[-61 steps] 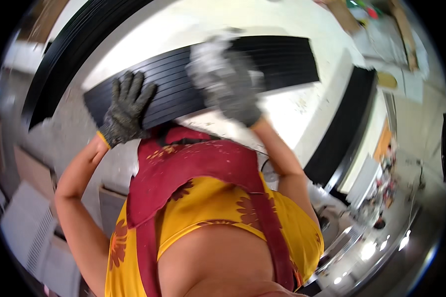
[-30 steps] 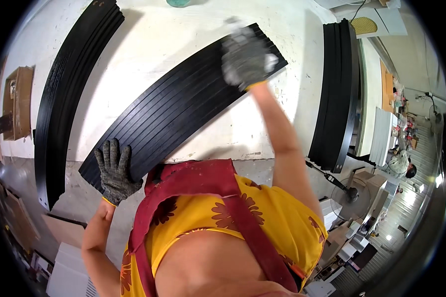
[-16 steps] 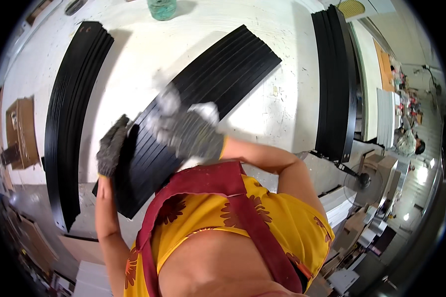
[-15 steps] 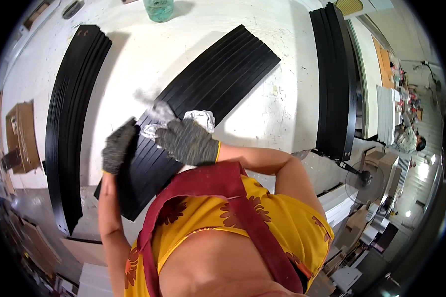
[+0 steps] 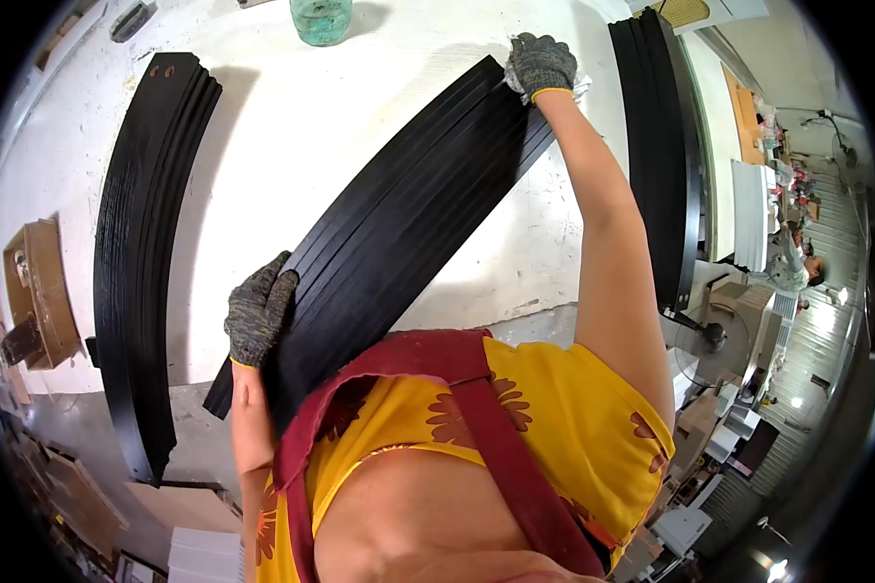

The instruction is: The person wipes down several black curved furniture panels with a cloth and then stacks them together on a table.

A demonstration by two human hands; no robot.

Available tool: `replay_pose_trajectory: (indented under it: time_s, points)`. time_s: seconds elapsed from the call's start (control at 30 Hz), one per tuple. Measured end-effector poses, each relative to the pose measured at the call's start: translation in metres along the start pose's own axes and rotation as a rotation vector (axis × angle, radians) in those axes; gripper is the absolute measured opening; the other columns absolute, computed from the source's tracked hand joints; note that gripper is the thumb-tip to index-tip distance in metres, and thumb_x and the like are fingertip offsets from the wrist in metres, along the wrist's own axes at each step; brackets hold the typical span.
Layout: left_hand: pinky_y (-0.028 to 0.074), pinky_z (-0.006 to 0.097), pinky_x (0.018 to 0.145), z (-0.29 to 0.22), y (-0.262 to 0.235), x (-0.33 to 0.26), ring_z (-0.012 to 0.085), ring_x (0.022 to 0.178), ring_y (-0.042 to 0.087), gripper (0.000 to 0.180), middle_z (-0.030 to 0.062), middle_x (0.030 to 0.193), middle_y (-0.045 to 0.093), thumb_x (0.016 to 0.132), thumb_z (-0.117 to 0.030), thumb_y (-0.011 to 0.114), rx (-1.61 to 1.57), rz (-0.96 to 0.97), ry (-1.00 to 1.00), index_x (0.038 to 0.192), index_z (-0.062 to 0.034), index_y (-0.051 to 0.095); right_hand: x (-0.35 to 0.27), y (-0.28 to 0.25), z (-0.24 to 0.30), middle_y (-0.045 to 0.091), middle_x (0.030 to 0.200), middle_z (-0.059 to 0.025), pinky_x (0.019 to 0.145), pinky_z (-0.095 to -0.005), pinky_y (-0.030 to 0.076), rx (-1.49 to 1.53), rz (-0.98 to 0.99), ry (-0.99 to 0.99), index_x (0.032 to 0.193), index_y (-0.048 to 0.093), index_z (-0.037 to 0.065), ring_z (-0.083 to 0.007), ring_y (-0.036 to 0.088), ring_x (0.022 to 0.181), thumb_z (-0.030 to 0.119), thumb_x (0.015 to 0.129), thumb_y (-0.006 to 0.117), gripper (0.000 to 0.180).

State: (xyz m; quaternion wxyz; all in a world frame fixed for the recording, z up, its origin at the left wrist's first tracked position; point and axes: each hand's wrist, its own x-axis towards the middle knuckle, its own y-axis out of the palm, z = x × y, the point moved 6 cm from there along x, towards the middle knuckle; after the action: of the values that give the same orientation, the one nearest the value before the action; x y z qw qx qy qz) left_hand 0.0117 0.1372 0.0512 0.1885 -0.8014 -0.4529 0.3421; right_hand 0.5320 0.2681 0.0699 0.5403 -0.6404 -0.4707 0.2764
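Observation:
A row of long black slats (image 5: 399, 209) lies side by side, slanting across the white table from near left to far right. My left hand (image 5: 260, 311), in a dark grey knit glove, grips their left edge near the close end. At the far end, my right hand (image 5: 542, 64), gloved the same way, presses a crumpled white cloth (image 5: 581, 85) onto the slats. The cloth is mostly hidden under that palm, with bits showing at its sides. My body covers part of the slats' near end.
More black slats are stacked at the left (image 5: 144, 243) and at the right (image 5: 654, 155). A greenish clear container (image 5: 322, 19) stands at the far side of the white table (image 5: 292, 126). An open cardboard box (image 5: 53, 291) sits at far left. Beyond the right stack are a fan (image 5: 715, 337) and another person (image 5: 795, 267).
My right hand has swept with the cloth from the middle of the slats to their far right end. My left hand has shifted slightly right and nearer, still at the edge.

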Motion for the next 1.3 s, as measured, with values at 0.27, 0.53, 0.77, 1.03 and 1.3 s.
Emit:
replay_pose_trajectory:
  time_s: [0.27, 0.53, 0.77, 1.03, 1.3]
  points:
    - [0.049, 0.041, 0.083, -0.008, -0.002, -0.001, 0.0349, 0.092, 0.064, 0.049, 0.0214, 0.101, 0.066, 0.085, -0.037, 0.063, 0.103, 0.025, 0.013, 0.126, -0.0099, 0.059, -0.011, 0.06, -0.09, 0.068, 0.096, -0.0083, 0.074, -0.031, 0.051, 0.992, 0.463, 0.461, 0.117, 0.061, 0.01, -0.0184, 0.064, 0.084, 0.038, 0.096, 0.045, 0.039]
    - [0.048, 0.037, 0.069, -0.005, 0.0, -0.003, 0.0243, 0.071, 0.061, 0.05, 0.0145, 0.076, 0.064, 0.082, -0.028, 0.068, 0.113, -0.033, 0.038, 0.125, -0.0046, 0.059, -0.025, 0.098, -0.07, 0.062, 0.123, -0.0114, 0.093, -0.0313, 0.046, 0.553, 0.195, -0.264, 0.131, 0.052, 0.009, -0.0252, 0.06, 0.109, 0.025, 0.092, 0.052, 0.042]
    - [0.016, 0.057, 0.113, -0.049, 0.018, -0.064, 0.0453, 0.136, 0.028, 0.116, 0.0227, 0.146, 0.033, 0.047, -0.048, 0.085, 0.449, -0.14, 0.433, 0.144, -0.0085, 0.034, -0.003, 0.101, -0.103, 0.064, 0.116, -0.0094, 0.086, -0.0305, 0.047, 0.626, 0.302, -0.253, 0.129, 0.054, 0.008, -0.0177, 0.062, 0.098, 0.03, 0.093, 0.049, 0.042]
    - [0.003, 0.067, 0.109, -0.032, 0.047, -0.077, 0.049, 0.14, 0.014, 0.111, 0.0271, 0.15, 0.023, 0.055, -0.063, 0.075, 0.731, 0.013, 0.497, 0.143, -0.0111, 0.034, 0.029, 0.128, -0.068, 0.064, 0.098, -0.015, 0.058, -0.0386, 0.056, 1.154, 0.087, -0.081, 0.116, 0.06, 0.005, -0.0259, 0.066, 0.074, 0.056, 0.087, 0.055, 0.059]
    - [0.003, 0.068, 0.109, -0.037, 0.048, -0.081, 0.0488, 0.138, 0.018, 0.106, 0.0268, 0.147, 0.028, 0.058, -0.063, 0.074, 0.707, -0.03, 0.476, 0.142, -0.0107, 0.036, 0.011, 0.122, -0.062, 0.063, 0.116, -0.0083, 0.088, -0.0312, 0.048, 1.226, 0.418, 0.02, 0.127, 0.056, 0.009, -0.019, 0.061, 0.1, 0.039, 0.097, 0.044, 0.045]
